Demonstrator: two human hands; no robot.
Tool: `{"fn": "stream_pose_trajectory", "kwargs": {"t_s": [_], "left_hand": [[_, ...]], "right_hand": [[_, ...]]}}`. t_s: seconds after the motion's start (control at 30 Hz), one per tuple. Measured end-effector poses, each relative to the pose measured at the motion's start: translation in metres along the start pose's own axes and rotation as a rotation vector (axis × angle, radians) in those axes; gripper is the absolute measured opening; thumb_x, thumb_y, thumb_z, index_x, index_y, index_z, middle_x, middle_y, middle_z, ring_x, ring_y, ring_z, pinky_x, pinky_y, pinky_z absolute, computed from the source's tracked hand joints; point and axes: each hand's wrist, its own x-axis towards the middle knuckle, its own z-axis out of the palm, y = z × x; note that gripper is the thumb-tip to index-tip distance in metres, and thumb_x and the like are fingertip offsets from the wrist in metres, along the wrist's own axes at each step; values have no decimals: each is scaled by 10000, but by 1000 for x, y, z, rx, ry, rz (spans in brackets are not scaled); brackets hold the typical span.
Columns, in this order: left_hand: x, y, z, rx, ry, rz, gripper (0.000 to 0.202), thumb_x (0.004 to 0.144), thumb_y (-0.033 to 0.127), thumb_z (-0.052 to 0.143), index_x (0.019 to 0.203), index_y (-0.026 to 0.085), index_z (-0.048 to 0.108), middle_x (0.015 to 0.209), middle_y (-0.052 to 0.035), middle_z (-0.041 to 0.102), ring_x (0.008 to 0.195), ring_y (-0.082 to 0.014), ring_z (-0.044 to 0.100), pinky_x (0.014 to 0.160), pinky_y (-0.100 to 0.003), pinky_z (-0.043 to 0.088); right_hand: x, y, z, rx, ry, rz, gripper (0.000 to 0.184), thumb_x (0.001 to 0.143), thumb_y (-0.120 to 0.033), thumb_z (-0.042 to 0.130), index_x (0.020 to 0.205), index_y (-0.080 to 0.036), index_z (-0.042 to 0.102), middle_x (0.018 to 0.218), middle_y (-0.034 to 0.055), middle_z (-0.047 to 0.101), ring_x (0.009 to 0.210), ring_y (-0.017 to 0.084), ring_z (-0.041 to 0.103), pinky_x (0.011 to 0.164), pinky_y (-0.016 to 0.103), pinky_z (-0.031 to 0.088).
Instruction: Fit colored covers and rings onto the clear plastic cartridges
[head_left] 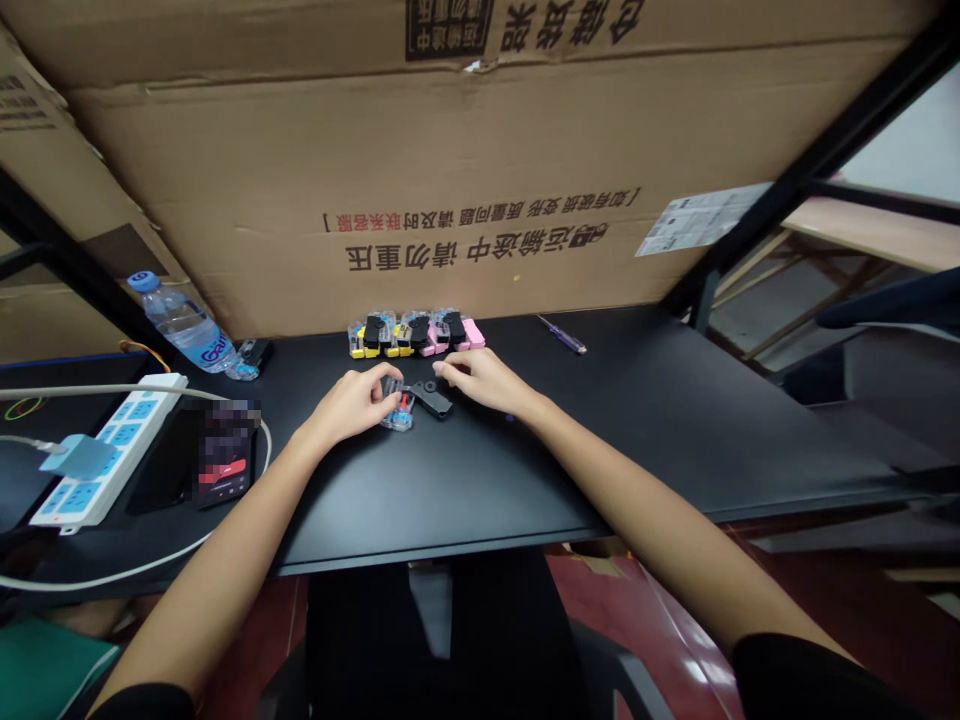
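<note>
My left hand (361,402) has its thumb and index finger closed on the left side of a small device (399,412) with clear, blue and red parts. From that device a black lever-like piece (433,399) with a round boss sticks out to the right. My right hand (484,380) hovers just above and right of this lever, thumb and fingertips drawn together; whatever they may pinch is too small to make out. Behind both hands, similar small devices stand in a row: yellow-and-black ones (373,336) on the left, pink-and-black ones (452,334) on the right.
A purple-handled screwdriver (564,337) lies at the right rear. To the left are a water bottle (187,325), a white power strip (112,455) with a plugged-in charger (81,457), a phone (225,455) and a looping white cable. A large cardboard sheet (450,150) walls off the back.
</note>
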Motion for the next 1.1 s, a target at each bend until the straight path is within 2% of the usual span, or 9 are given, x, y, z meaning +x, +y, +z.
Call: {"fn": "stream_pose_trajectory", "kwargs": {"t_s": [0.07, 0.17, 0.3, 0.4, 0.53, 0.7, 0.8, 0.93, 1.1], "left_hand": [[0, 1, 0, -77, -35, -12, 281, 1019, 333, 577, 1259, 234, 684, 570, 90, 643, 521, -149, 640, 668, -268, 467], [-1, 3, -1, -64, 29, 36, 266, 1041, 316, 543, 1235, 226, 701, 608, 73, 634, 548, -148, 626, 679, -276, 472], [-1, 3, -6, 86, 115, 227, 282, 988, 425, 700, 1195, 237, 734, 979, -29, 722, 956, -224, 689, 908, -357, 516], [-2, 1, -8, 157, 31, 281, 487, 877, 537, 849, 1259, 260, 727, 1243, -73, 699, 1193, -295, 636, 1072, -448, 481], [-3, -1, -7, 146, -83, 279, 515, 842, 554, 886, 1240, 265, 732, 1274, -65, 689, 1176, -290, 639, 1065, -442, 499], [-3, 2, -5, 80, -38, 210, 382, 976, 555, 733, 1213, 256, 730, 1217, -53, 735, 1158, -279, 675, 1041, -418, 513], [1, 0, 0, -58, 55, 172, 352, 1045, 537, 633, 1216, 243, 723, 1231, -52, 767, 1130, -258, 715, 1037, -392, 523], [9, -11, 11, -247, 174, 64, 337, 1032, 494, 640, 1217, 218, 692, 1106, -61, 814, 939, -239, 758, 909, -374, 570], [17, -19, 20, -693, 227, -119, 419, 988, 573, 685, 1154, 201, 590, 1053, -93, 801, 916, -227, 796, 749, -316, 606]], "right_hand": [[-1, -5, -3, -34, 76, 7, 440, 1081, -483, 524, 932, -165, 789, 828, 56, 763, 739, 194, 651, 735, 316, 452], [-3, -10, -5, -72, 78, -8, 388, 1049, -503, 597, 1087, -177, 805, 949, 74, 792, 812, 208, 683, 783, 326, 484], [-7, -14, -2, -143, -60, -43, 487, 937, -558, 757, 1254, -189, 765, 1088, 102, 784, 939, 246, 714, 834, 349, 523], [-10, -15, 0, -162, -141, -61, 491, 916, -478, 784, 1323, -207, 735, 1140, 100, 779, 976, 252, 724, 860, 356, 541], [-10, -14, -3, -240, -135, -45, 485, 902, -283, 738, 1379, -202, 709, 1232, 122, 773, 1064, 277, 734, 935, 388, 559], [-9, -11, -5, -226, -112, -73, 516, 910, -236, 706, 1425, -208, 686, 1292, 140, 765, 1150, 306, 726, 1027, 452, 559], [-8, -9, -2, -48, -72, -60, 496, 976, -260, 628, 1468, -197, 648, 1239, 137, 758, 1110, 288, 725, 1029, 475, 561], [-2, -8, 8, 445, -58, 134, 506, 985, -298, 565, 1485, -218, 584, 1020, 64, 708, 847, 217, 707, 780, 396, 621], [3, -20, 28, 1043, 85, 365, 311, 929, -385, 582, 1191, -219, 616, 782, -23, 563, 550, 132, 486, 506, 276, 499]]}}
